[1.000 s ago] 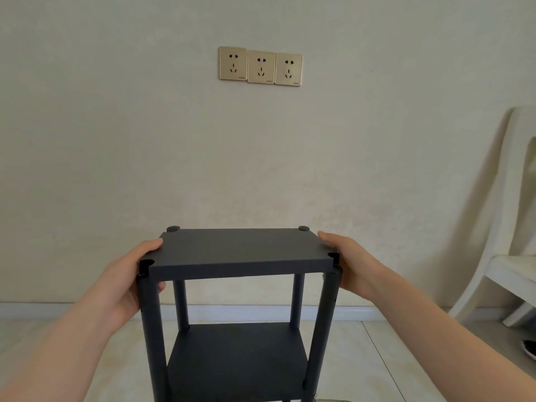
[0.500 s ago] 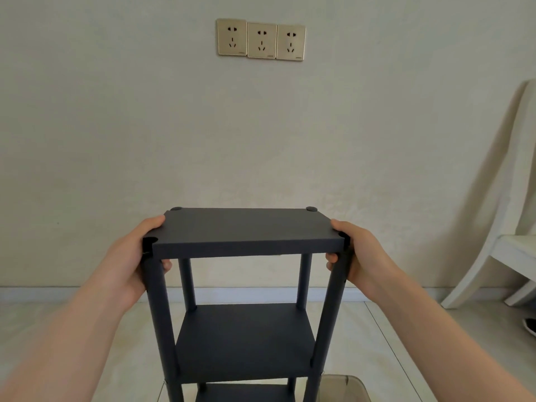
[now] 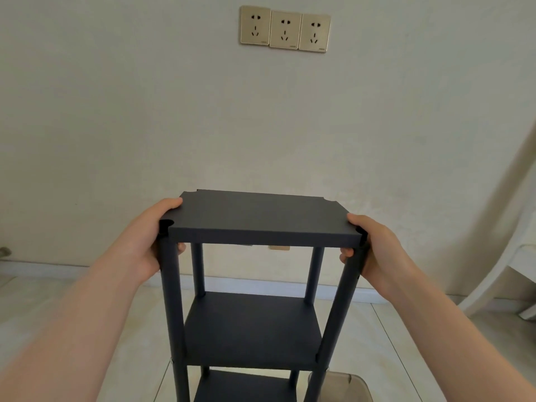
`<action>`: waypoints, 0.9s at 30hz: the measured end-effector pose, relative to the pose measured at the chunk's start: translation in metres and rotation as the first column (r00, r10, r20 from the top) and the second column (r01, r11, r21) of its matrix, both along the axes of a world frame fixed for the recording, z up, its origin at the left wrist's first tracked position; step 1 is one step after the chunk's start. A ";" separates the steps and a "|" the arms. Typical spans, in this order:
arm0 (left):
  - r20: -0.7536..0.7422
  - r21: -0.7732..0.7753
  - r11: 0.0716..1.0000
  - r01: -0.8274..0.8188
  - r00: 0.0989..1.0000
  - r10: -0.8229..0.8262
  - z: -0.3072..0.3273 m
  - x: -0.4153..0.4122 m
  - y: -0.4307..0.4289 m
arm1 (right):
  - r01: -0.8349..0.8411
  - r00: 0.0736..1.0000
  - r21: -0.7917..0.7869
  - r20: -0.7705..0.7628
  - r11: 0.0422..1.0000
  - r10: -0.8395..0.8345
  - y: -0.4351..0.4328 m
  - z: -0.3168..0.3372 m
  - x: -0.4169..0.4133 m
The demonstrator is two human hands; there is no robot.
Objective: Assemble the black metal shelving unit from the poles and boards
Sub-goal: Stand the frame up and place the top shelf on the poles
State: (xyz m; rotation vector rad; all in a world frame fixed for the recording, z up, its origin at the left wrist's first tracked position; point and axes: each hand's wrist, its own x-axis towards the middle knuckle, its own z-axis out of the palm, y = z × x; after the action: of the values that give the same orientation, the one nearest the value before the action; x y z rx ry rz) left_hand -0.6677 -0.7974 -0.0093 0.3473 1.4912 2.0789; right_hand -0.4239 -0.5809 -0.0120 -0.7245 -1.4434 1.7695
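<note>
**Shelving unit** (image 3: 252, 329), at 6 o'clock in our view, upright on the floor, with three boards visible. Our left hand (image 3: 145, 236) takes the top board (image 3: 261, 219) at its 9 o'clock edge, and our right hand (image 3: 380, 253) takes it at its 3 o'clock edge. In each hand the thumb lies on the upper face and the fingers curl beneath, pinching the board just beside the front poles (image 3: 171, 300). The near corner notches sit around the pole tops; we cannot tell whether the far corners, at 11 and 1 o'clock, are seated. We judge the board to be stiff sheet metal, light enough for two hands, with a smooth painted finish that may slip. The short edges close to the corners are therefore the sound places to hold, with fingertips kept out of the notches. Wall sockets (image 3: 285, 29) at 12 o'clock; a white chair (image 3: 507, 271) at 3 o'clock.
</note>
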 end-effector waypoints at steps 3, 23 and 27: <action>0.009 -0.019 1.000 0.004 1.000 -0.004 0.002 0.002 0.000 | 0.004 1.000 -0.012 0.000 1.000 -0.004 -0.001 0.001 0.001; -0.140 0.007 0.989 0.147 0.979 -0.145 -0.005 0.002 -0.019 | 0.028 1.000 -0.045 0.013 0.999 -0.027 -0.001 0.001 0.001; -0.162 0.012 0.988 0.155 0.975 -0.151 -0.006 0.001 -0.018 | 0.027 0.999 -0.015 0.019 1.000 -0.027 -0.003 0.000 0.001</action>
State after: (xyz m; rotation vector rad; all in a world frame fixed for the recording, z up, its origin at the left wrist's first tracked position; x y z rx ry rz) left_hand -0.6667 -0.8151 -0.0157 0.6324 1.4807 1.9870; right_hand -0.4230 -0.5837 -0.0121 -0.7668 -1.4269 1.7594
